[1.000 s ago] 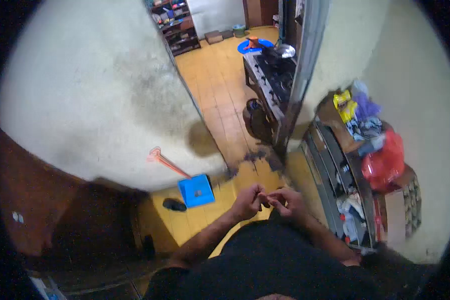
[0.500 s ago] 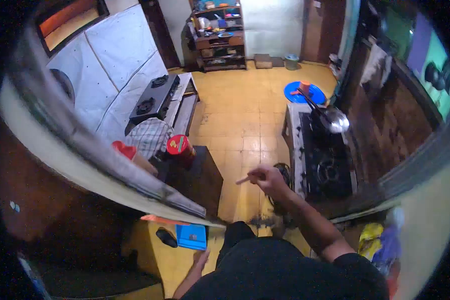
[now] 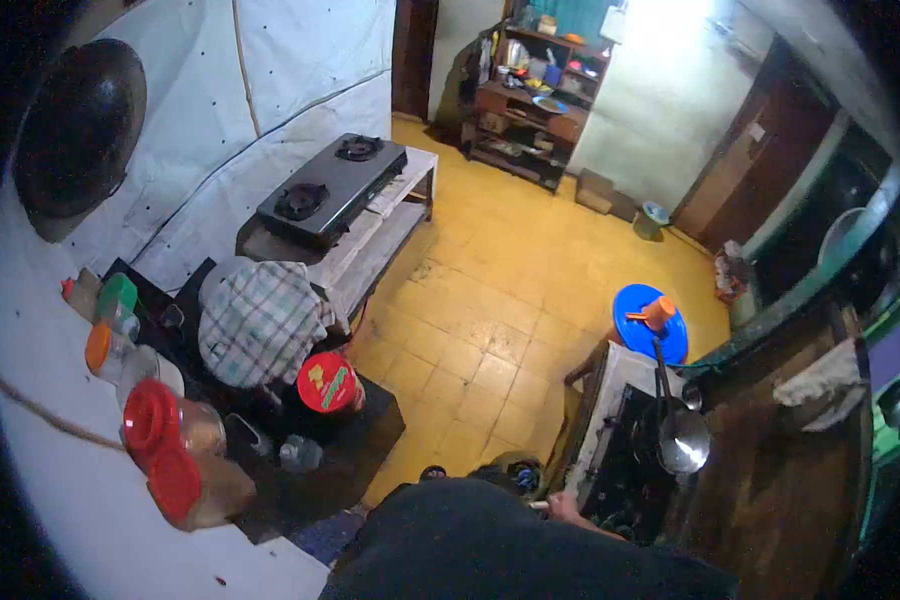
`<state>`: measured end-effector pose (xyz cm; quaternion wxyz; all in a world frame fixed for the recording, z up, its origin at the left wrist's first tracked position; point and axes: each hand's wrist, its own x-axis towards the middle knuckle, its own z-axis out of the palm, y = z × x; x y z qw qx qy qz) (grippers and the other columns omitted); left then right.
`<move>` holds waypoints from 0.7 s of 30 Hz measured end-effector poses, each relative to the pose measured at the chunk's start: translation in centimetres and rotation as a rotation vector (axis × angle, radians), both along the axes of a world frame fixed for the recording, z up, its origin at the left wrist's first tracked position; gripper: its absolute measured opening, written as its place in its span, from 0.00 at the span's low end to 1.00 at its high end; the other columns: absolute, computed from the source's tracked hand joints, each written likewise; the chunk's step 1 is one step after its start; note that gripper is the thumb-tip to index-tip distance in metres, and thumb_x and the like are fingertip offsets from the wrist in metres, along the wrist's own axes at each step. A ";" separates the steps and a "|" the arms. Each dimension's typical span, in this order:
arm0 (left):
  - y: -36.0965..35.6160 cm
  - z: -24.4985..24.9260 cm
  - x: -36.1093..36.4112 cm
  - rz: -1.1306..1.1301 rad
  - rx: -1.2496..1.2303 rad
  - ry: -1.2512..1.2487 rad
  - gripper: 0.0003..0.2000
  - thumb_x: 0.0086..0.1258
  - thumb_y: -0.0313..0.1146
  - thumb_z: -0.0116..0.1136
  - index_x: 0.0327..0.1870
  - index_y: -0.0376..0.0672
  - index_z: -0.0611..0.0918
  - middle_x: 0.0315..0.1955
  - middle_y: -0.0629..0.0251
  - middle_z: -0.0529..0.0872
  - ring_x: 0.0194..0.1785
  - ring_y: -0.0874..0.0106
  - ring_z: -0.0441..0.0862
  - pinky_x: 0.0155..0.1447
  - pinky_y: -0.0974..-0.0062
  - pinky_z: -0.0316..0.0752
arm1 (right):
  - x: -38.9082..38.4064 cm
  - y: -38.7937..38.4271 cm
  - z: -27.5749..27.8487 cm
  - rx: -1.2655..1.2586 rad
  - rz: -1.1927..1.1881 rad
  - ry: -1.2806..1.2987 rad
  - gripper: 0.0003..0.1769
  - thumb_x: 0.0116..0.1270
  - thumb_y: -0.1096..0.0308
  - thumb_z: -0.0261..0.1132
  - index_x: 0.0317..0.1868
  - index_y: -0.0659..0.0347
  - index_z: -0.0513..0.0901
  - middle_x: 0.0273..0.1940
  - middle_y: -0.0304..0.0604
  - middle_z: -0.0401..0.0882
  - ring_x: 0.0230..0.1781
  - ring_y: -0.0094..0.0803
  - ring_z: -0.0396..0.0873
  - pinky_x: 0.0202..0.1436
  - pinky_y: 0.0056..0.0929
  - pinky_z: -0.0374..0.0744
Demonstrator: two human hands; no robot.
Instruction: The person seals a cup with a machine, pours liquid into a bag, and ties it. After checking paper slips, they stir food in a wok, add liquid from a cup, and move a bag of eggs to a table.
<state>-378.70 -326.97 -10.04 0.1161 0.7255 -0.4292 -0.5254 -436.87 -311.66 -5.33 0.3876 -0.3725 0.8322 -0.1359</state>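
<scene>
My right hand [image 3: 568, 508] is low in the view, beside the near end of the black stove [image 3: 610, 480] on the right. Its fingers are closed round a short, pale, stick-like object [image 3: 538, 505]. A shiny pan [image 3: 685, 441] with a dark handle rests over the stove's far part. My left hand is out of view. My dark shirt hides the floor just in front of me.
Jars with red lids [image 3: 151, 420], a red tub [image 3: 328, 383] and a checked cloth [image 3: 260, 325] stand at the left. Behind them is a two-burner stove [image 3: 330, 190]. A blue lid-like disc [image 3: 635, 300] carries an orange dipper [image 3: 658, 313]. Shelves [image 3: 540, 90] stand at the back.
The view has moved forward past the doorway and tilted. My right hand is now lower, near the stove. My left hand has left the view, as have the blue tray and the doorway.
</scene>
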 end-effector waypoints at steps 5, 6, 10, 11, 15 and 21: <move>-11.4 4.3 -10.2 0.061 -0.006 0.132 0.17 0.67 0.40 0.58 0.50 0.37 0.81 0.42 0.62 0.85 0.44 0.70 0.82 0.52 0.71 0.75 | -8.1 -1.3 -7.4 -0.079 -0.352 0.125 0.17 0.67 0.63 0.62 0.19 0.56 0.75 0.17 0.41 0.69 0.20 0.28 0.71 0.27 0.44 0.68; -13.6 3.9 -11.9 0.054 0.008 0.130 0.17 0.67 0.40 0.58 0.50 0.36 0.81 0.42 0.62 0.85 0.44 0.70 0.82 0.52 0.71 0.75 | -9.3 -5.9 -4.7 -0.079 -0.298 0.057 0.16 0.67 0.62 0.62 0.21 0.59 0.75 0.17 0.42 0.70 0.20 0.31 0.73 0.27 0.43 0.71; -22.0 2.1 -18.4 0.023 0.098 0.059 0.17 0.68 0.39 0.58 0.50 0.36 0.81 0.43 0.62 0.85 0.45 0.70 0.82 0.54 0.71 0.75 | -17.3 -27.4 -3.6 -0.296 -0.311 -0.054 0.14 0.67 0.62 0.61 0.28 0.64 0.74 0.19 0.43 0.72 0.20 0.33 0.76 0.23 0.35 0.74; -23.9 1.4 -20.2 0.013 0.121 0.029 0.17 0.68 0.39 0.57 0.51 0.36 0.81 0.43 0.62 0.85 0.45 0.70 0.82 0.54 0.72 0.75 | -19.5 -32.8 -2.7 -0.388 -0.244 -0.086 0.14 0.67 0.62 0.60 0.29 0.64 0.74 0.20 0.43 0.73 0.19 0.32 0.74 0.22 0.33 0.74; -31.9 1.1 -29.0 -0.055 0.163 -0.074 0.17 0.69 0.38 0.57 0.51 0.35 0.81 0.44 0.62 0.86 0.46 0.70 0.83 0.56 0.72 0.75 | -27.2 -56.6 1.0 -0.645 -0.202 -0.008 0.12 0.65 0.65 0.65 0.35 0.63 0.71 0.24 0.41 0.75 0.22 0.25 0.75 0.22 0.28 0.73; -57.8 14.0 -48.5 -0.158 -0.444 0.123 0.16 0.69 0.33 0.57 0.54 0.36 0.81 0.44 0.62 0.86 0.46 0.70 0.83 0.56 0.72 0.76 | -30.5 -79.1 22.2 -0.676 0.257 -0.186 0.14 0.63 0.62 0.70 0.37 0.63 0.78 0.28 0.43 0.81 0.28 0.28 0.79 0.32 0.29 0.77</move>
